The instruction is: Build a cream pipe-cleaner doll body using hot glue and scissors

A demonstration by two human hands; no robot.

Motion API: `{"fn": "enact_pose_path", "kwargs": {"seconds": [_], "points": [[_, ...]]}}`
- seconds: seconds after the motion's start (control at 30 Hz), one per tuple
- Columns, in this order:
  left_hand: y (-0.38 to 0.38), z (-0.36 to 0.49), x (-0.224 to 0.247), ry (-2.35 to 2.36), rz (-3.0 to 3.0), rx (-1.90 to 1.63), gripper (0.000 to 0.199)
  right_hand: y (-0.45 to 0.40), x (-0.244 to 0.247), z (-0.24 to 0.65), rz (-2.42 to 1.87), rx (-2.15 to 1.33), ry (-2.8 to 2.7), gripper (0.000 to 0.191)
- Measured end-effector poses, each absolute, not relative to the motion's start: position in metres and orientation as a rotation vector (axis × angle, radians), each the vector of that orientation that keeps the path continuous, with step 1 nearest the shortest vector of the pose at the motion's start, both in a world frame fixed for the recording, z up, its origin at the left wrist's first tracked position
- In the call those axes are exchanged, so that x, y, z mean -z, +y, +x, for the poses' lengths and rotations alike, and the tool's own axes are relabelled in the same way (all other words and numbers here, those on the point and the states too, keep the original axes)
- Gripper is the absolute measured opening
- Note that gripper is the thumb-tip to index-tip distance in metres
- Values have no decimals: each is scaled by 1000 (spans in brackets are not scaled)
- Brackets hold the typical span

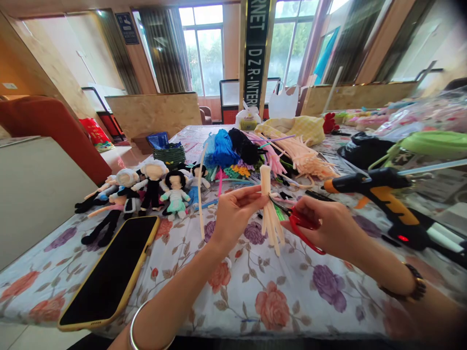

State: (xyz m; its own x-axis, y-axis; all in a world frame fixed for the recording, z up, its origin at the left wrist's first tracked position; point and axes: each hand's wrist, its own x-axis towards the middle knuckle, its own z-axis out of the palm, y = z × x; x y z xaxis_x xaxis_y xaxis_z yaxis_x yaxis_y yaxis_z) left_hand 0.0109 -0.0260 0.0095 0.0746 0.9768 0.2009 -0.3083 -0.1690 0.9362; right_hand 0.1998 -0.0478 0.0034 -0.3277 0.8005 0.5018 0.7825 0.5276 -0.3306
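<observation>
My left hand (239,214) pinches a bundle of cream pipe cleaners (270,221) between thumb and fingers. The upper part is one thick stem, and the lower strands fan out loosely. My right hand (324,223) is closed round the red handles of a pair of scissors (306,226). Their dark blades reach the bundle just below my left fingertips; whether they bite into a strand I cannot make out. One long cream pipe cleaner (201,199) lies apart to the left of my left hand.
Several fuzzy dolls (176,194) lie at left behind a phone in a yellow case (109,277). Blue pipe cleaners (222,148) and peach pipe cleaners (306,158) are piled at the back. A glue gun (386,199) with a lit red light stands at right. Floral cloth (255,277) covers the table.
</observation>
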Motion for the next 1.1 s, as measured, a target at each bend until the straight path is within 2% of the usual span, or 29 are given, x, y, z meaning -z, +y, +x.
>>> {"fn": "enact_pose_path", "kwargs": {"seconds": [0.3, 0.73, 0.93, 1.1], "points": [[-29, 10, -12, 819, 1140, -1330, 27, -51, -4, 198, -1342, -171, -2145, 23], [-24, 6, -8, 922, 1056, -1122, 22, -49, 12, 192, -1315, -853, -2023, 29], [-17, -1, -8, 924, 1055, -1028, 17, -45, 14, 195, -1330, -1062, -1964, 35], [-13, -9, -13, 910, 1104, -909, 22, -45, 4, 198, -1311, -1163, -1961, 38]]}}
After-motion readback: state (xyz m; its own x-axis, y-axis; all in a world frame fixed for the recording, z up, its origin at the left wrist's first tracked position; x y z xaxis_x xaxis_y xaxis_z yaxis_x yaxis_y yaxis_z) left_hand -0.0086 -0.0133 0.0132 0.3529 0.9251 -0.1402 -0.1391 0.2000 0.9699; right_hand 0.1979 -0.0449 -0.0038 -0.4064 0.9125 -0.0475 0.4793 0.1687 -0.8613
